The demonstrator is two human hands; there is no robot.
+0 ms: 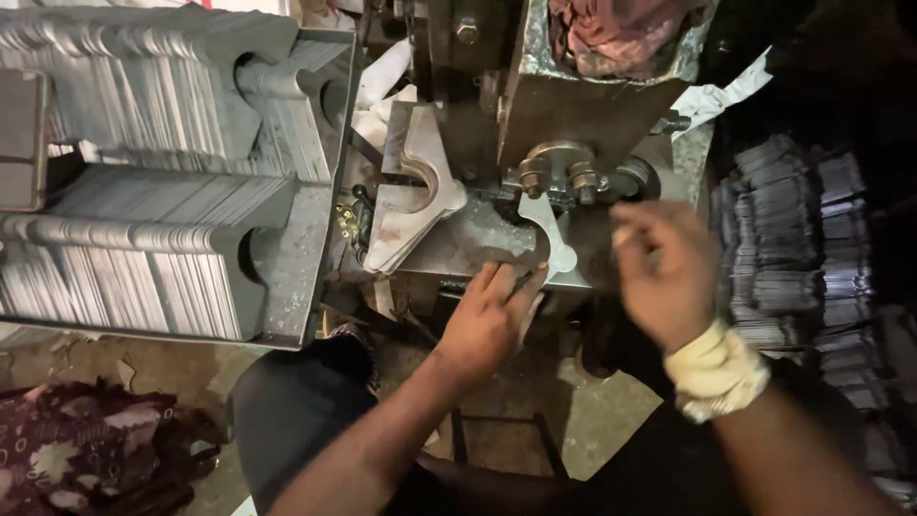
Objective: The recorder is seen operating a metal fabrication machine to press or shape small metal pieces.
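Note:
My left hand [489,315] rests at the front edge of a press bed, its fingers on a flat grey metal plate [497,241] with a curved cut-out that lies under the machine's head. My right hand [664,272] is blurred in the air just to the right of that plate, fingers bent, with nothing visible in it; a cloth band wraps its wrist. The steel press head [564,105] with two bolts [559,177] stands directly behind both hands. A short stack of the same cut plates [413,191] leans on the bed to the left.
A metal tray [320,220] on the left holds several rows of stacked blanks [124,268]. More stacked plates [793,239] stand at the right. A red rag [621,33] lies on top of the machine. Patterned cloth [86,459] lies on the floor lower left.

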